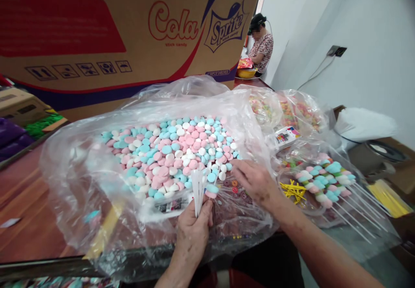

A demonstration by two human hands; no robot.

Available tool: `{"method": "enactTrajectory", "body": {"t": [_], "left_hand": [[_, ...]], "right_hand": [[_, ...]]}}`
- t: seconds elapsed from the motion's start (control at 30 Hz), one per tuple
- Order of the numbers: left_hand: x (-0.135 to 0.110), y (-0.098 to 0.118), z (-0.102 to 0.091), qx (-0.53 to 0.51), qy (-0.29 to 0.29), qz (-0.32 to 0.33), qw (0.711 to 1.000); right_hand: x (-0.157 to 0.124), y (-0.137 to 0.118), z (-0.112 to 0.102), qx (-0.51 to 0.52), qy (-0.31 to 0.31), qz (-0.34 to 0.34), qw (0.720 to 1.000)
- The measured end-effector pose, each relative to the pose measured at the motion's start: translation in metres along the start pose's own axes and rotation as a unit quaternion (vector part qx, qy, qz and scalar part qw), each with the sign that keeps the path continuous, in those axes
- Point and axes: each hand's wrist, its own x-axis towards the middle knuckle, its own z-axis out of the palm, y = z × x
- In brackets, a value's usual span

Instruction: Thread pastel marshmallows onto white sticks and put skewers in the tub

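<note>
My left hand (pixel 192 232) is closed round a bundle of white sticks (pixel 197 189), and the front stick carries a blue and a pink marshmallow (pixel 212 190). My right hand (pixel 254 180) reaches palm-down into the open clear plastic bag (pixel 81 167), its fingers curled over the sweets at the near right edge of the heap. What its fingertips hold is hidden. The bag holds a wide heap of pink, blue and white marshmallows (pixel 168 149).
A large Cola/Sprite cardboard box (pixel 106 33) stands behind the bag. Finished marshmallow skewers (pixel 327 182) lie in a bag at right, beside yellow twist ties (pixel 293 190). More bagged sweets (pixel 285 110) sit further back. Another person (pixel 261 46) sits at the far end.
</note>
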Motion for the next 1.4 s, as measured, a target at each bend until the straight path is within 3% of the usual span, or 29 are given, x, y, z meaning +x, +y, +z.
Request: {"method": "enactTrajectory", "body": {"t": [0.13, 0.2, 0.33, 0.43, 0.57, 0.93, 1.1, 1.2, 1.27, 1.33, 1.4], "left_hand": [[-0.001, 0.006, 0.002, -0.021, -0.003, -0.019, 1.0], [-0.001, 0.008, 0.003, -0.031, -0.001, -0.026, 0.999], [0.0, 0.004, 0.003, -0.043, -0.002, -0.027, 0.999], [0.0, 0.001, 0.003, -0.054, 0.0, -0.028, 0.998], [0.0, 0.0, 0.002, -0.059, -0.008, -0.027, 0.998], [0.001, -0.002, 0.0, -0.036, -0.003, -0.009, 0.999], [0.002, -0.002, 0.001, -0.025, -0.009, -0.02, 0.999], [0.002, -0.001, 0.003, -0.021, -0.002, -0.012, 1.0], [0.001, 0.001, 0.003, -0.01, -0.003, -0.004, 1.0], [-0.001, 0.004, 0.002, 0.019, -0.019, 0.005, 1.0], [-0.003, 0.008, 0.001, 0.059, -0.048, 0.018, 0.997]], "right_hand": [[0.004, 0.022, -0.011, -0.046, -0.146, -0.03, 0.988], [0.002, 0.023, -0.006, -0.066, -0.174, -0.051, 0.981], [0.0, 0.021, 0.001, -0.075, -0.174, -0.043, 0.981], [0.001, 0.02, -0.005, -0.005, -0.168, 0.004, 0.986], [0.0, 0.017, -0.01, 0.065, -0.212, 0.019, 0.975], [-0.015, 0.005, 0.015, -0.142, -0.18, -0.002, 0.973], [-0.027, -0.006, 0.023, -0.166, -0.129, 0.009, 0.978], [-0.025, -0.006, 0.017, -0.064, -0.104, 0.031, 0.992], [-0.019, -0.003, 0.011, 0.079, -0.052, 0.091, 0.991], [-0.011, 0.002, 0.007, 0.261, 0.015, 0.174, 0.949], [-0.004, 0.005, 0.007, 0.423, 0.053, 0.229, 0.875]]}}
